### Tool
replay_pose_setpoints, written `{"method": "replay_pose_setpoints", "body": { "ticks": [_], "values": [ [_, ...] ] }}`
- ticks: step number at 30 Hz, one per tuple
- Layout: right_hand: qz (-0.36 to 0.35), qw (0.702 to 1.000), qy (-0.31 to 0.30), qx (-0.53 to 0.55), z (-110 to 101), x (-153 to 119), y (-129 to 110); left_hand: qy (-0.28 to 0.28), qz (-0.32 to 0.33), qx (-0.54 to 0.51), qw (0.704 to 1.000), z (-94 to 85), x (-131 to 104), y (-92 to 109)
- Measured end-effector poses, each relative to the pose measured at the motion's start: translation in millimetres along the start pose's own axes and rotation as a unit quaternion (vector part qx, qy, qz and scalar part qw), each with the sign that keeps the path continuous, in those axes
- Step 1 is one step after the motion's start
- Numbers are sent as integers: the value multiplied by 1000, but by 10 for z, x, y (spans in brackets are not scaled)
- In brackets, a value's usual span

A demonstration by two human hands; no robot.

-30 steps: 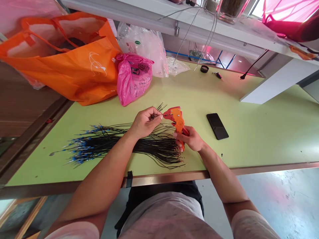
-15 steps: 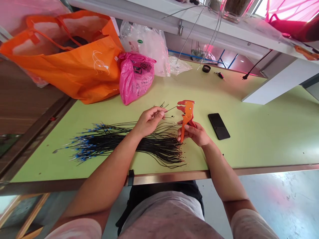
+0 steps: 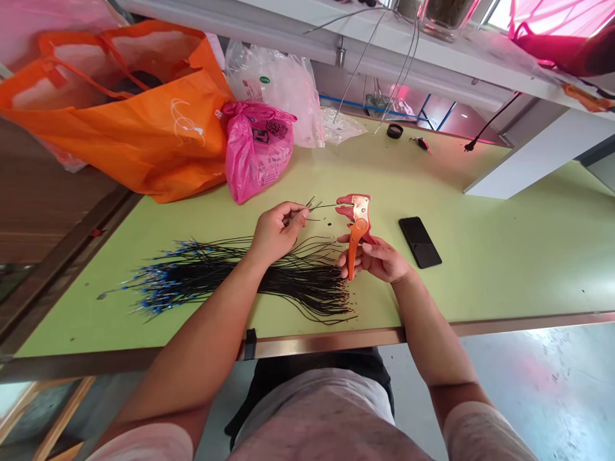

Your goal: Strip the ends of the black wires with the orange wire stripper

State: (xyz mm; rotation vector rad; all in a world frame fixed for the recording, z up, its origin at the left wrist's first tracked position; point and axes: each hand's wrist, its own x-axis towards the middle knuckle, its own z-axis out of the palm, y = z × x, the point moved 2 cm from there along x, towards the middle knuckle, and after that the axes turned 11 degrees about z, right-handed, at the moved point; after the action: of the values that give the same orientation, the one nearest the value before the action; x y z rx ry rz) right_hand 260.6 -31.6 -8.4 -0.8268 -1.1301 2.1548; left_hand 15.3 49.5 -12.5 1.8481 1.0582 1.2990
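Note:
My left hand (image 3: 281, 229) pinches a thin black wire (image 3: 323, 207) between thumb and fingers. The wire points right, its end by the jaws of an orange and red wire stripper (image 3: 358, 224). Around the stripper's handles my right hand (image 3: 375, 257) is closed, with the tool upright and its jaws facing left. Whether the wire end sits inside the jaws I cannot tell. Below both hands lies a large bundle of black wires (image 3: 298, 280), with blue and silver tips (image 3: 161, 285) at the left and copper-coloured ends at the right. My left forearm covers part of it.
A black phone (image 3: 419, 242) lies right of my right hand. Behind stand an orange bag (image 3: 192, 141), a pink plastic bag (image 3: 259, 153) and clear plastic bags (image 3: 283, 89). A black tape roll (image 3: 394, 131) and a plug (image 3: 469, 146) are at the back. A white panel (image 3: 519, 153) rises at right.
My left hand has shifted slightly left with the wire, which is now nearly level. The stripper has turned a little in my right hand, and its handles look closer together.

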Motion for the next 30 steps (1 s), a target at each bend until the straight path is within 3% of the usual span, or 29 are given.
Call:
{"method": "replay_pose_setpoints", "body": {
  "ticks": [4,10,15,20,23,27,29,30],
  "values": [
    [10,1000,-4,13,-49,0,4,-61,29,43,997,59,-47,34],
    [48,997,-59,-5,-60,-73,35,-286,55,96,952,138,-125,107],
    [4,1000,-11,5,-44,-88,12,-335,139,218,906,244,-207,235],
    [-55,998,27,3,-59,-50,-26,-343,244,169,891,416,-307,348],
    [-69,996,56,-1,-78,-37,-34,-279,252,146,915,394,-276,356],
    [-93,991,95,0,-79,-37,-55,-127,159,230,952,126,-121,241],
    [-101,988,116,2,-79,-35,-67,-115,77,324,936,-35,-48,134],
    [-103,987,125,4,-80,-33,-70,-135,40,363,921,-101,-21,75]
  ]
}}
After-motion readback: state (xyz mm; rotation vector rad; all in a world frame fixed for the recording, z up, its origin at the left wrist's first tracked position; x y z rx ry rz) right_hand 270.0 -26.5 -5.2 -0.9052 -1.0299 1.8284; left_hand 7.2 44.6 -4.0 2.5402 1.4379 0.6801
